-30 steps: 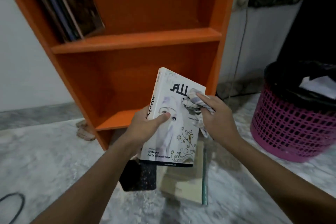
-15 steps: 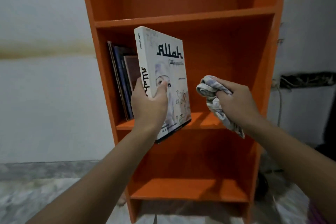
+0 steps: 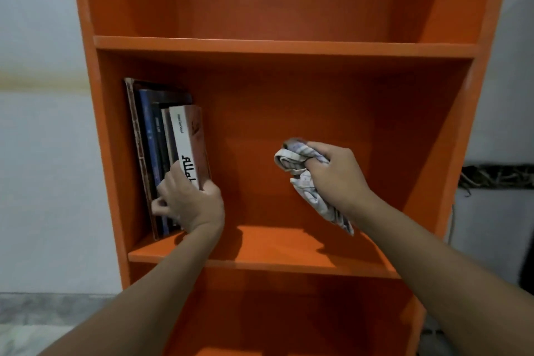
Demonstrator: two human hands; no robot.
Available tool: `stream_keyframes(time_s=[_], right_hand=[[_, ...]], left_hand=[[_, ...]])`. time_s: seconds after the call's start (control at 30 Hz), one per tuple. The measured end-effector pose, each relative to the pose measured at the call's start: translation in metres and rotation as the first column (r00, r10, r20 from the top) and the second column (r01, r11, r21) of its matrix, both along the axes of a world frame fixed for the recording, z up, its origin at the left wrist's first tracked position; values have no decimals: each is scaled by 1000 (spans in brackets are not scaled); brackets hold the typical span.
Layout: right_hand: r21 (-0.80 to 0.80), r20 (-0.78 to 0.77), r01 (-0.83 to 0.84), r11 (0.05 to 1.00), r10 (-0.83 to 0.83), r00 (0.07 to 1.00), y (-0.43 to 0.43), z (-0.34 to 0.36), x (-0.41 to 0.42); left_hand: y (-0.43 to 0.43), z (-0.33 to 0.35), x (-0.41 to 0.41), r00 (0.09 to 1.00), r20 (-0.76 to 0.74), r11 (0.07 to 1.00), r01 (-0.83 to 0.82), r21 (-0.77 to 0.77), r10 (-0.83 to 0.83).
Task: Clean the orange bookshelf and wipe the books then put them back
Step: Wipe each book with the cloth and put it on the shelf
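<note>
White book slotted into the row, cloth held off to the side.

At the left end of the orange bookshelf's (image 3: 260, 46) middle board, the left hand (image 3: 190, 205) curls round the lower spine of the white book (image 3: 187, 147), upright against the dark books (image 3: 150, 153). Further right, the right hand (image 3: 338, 179) hovers above the board, fingers bunched round the crumpled cloth (image 3: 303, 176). Half a second ago the book was held out in front of the shelf.

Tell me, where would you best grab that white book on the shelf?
By its spine, from the front and right: the white book stands upright at the row's right end, so its right cover is bare; other books crowd its left.
</note>
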State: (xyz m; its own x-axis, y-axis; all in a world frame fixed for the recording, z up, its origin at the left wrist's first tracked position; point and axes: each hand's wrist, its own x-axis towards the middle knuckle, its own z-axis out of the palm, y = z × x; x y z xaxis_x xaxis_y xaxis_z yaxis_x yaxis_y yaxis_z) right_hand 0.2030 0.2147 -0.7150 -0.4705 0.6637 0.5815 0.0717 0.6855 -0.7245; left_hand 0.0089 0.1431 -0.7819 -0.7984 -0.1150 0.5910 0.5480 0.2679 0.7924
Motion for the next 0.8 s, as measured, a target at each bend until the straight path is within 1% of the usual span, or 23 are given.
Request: stream_keyframes(time_s=[0.1,0.17,0.23,0.27,0.3,0.33,0.37,0.4,0.43,0.47,0.5,0.6,0.67,0.73,0.8], right_hand=[[-83,-22,66,994,-68,997,18,-2,-8],[-132,-31,67,989,-72,997,26,-4,-14],[-163,-17,28,986,-31,999,26,-5,-21],[-180,-7,15,983,-16,1000,25,-5,-25],[-200,-4,3,980,-3,1000,26,-6,-30],[-222,-7,-1,975,0,1000,25,-6,-35],[-247,-9,4,969,-7,1000,25,-5,-39],[-271,-6,8,963,-10,1000,24,-4,-43],[-291,-6,5,957,-7,1000,23,-3,-46],[-309,-5,3,951,-5,1000,22,-1,-48],[-324,-3,2,946,-3,1000,20,1,-51],[-341,32,0,940,11,999,11,4,-55],[-330,49,13,944,3,999,9,3,-57],[-292,63,32,956,-14,998,6,2,-55],[-240,66,44,970,-29,997,6,0,-52]], left_hand=[[12,-1,-4,999,-32,990,-25,-139,21],[18,-2,-12,995,-83,963,-66,-263,46],[18,-2,-25,965,-230,883,-213,-418,124],[17,-3,-33,934,-329,818,-295,-494,139],[15,-5,-43,898,-425,747,-359,-559,113],[13,-7,-52,858,-510,680,-405,-611,53],[11,-7,-60,829,-559,586,-450,-674,-7],[9,-6,-65,816,-577,466,-499,-731,-31],[7,-3,-67,823,-568,357,-524,-773,-22],[9,-1,-69,827,-562,291,-537,-792,-5],[12,3,-68,839,-544,244,-526,-814,-5],[18,9,-62,864,-504,178,-492,-852,-21],[16,14,-59,884,-466,167,-456,-874,-24],[10,18,-58,891,-454,177,-441,-880,-36],[3,23,-55,876,-469,222,-438,-871,-116]])
